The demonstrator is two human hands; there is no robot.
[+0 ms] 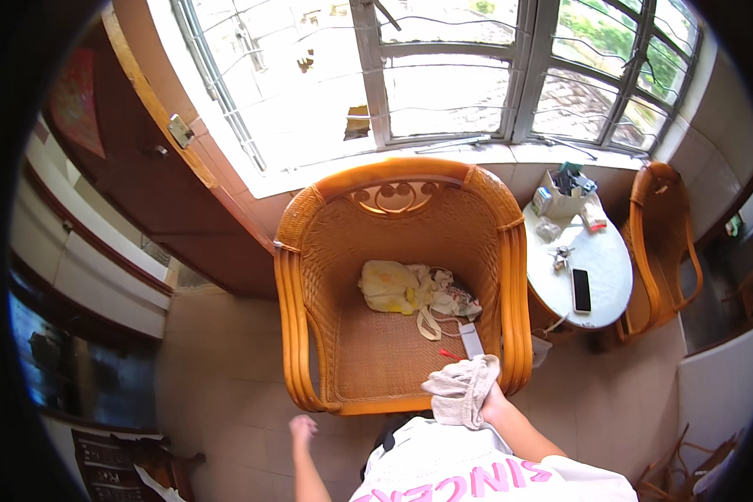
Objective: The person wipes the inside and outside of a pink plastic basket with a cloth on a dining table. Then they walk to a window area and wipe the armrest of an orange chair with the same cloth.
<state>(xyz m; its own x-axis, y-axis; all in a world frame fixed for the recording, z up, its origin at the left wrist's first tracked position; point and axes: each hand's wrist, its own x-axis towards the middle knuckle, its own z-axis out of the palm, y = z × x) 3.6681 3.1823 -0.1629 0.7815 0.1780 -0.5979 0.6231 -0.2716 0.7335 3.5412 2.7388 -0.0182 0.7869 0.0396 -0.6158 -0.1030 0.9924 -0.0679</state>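
Observation:
In my right hand [492, 403] is a bunch of off-white knitted cotton gloves [461, 392], held just over the front right edge of a rattan armchair [376, 370]. My left hand [302, 430] hangs low in front of the chair's left arm; its fingers look curled and blurred, and no object shows in it. On the woven seat lies a crumpled cream cloth bag [389, 285] with yellow patches and a strap. Beside the gloves, a white rectangular device [470, 341] with a cord lies on the seat, next to a small red item [450, 354].
Right of the armchair stands a round side table [602, 263] bearing a smartphone [581, 290], keys [561, 254] and a filled box [563, 194]. Another rattan chair [662, 263] is beyond it. A barred window [445, 94] spans the back; a dark red door [182, 213] is at left.

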